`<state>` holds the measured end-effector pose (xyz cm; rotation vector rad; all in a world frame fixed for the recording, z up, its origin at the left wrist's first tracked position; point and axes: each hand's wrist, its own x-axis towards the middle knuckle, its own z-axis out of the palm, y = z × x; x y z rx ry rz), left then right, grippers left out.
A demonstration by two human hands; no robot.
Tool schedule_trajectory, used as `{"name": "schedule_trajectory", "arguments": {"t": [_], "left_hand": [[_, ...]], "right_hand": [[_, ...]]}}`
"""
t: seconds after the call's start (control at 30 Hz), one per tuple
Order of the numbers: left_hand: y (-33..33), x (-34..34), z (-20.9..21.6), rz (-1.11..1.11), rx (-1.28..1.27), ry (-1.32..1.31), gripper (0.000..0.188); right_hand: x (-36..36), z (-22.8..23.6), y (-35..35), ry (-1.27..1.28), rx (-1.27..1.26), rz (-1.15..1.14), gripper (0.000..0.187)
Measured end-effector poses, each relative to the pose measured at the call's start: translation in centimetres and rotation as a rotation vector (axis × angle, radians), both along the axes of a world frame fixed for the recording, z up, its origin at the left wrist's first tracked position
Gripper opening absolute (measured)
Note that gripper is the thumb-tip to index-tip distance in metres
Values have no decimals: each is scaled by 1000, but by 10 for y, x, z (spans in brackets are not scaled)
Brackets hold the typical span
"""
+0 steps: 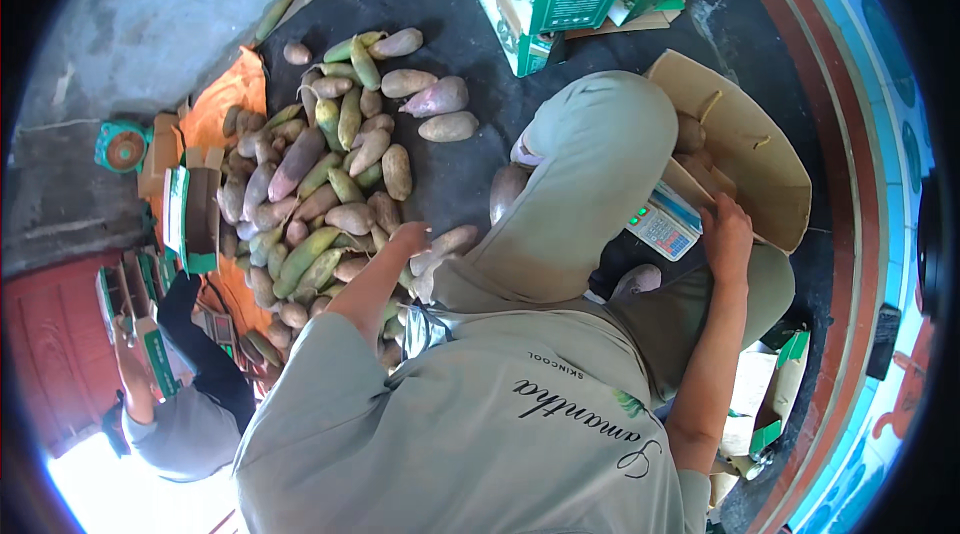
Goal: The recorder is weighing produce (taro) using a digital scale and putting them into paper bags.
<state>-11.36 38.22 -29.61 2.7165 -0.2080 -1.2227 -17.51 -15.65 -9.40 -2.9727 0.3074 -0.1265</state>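
Head view is hiding whether left grip beside tubers and right grip by carton are closed; I'm judging tubers firm, hefty, best held mid-body.

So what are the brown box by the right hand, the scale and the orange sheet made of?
Brown box: probably cardboard, matte, with thin folded flaps. Scale: likely plastic with a smooth finish, judging by its pale keypad panel. Orange sheet: creased, perhaps plastic or cloth; I can't tell which.
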Motion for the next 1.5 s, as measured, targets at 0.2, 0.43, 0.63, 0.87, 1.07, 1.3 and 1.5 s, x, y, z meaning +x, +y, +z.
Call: {"name": "schedule_trajectory", "arguments": {"t": [0.2, 0.43, 0.63, 0.87, 1.07, 1.3, 1.5], "left_hand": [[11, -36, -35, 142, -32, 133, 81], [-21, -21, -25, 127, 50, 353, 92], [-28, -34, -13, 117, 23, 288, 83], [-61, -53, -21, -80, 101, 204, 42], [-41, -62, -60, 97, 34, 218, 46], [-28, -27, 2, 55, 94, 212, 61], [-32, 21, 68, 180, -34, -148, 68]], "right_hand": [[4, 0, 4, -39, -45, 30, 25], [4, 0, 5, -25, -81, 26, 25], [3, 0, 6, -22, -86, -3, 24], [4, 4, 9, 19, -99, -33, 25], [6, 6, 11, 26, -83, -22, 25], [4, 4, 8, 26, -94, -17, 25], [6, 5, 9, 35, -64, -37, 22]]}}
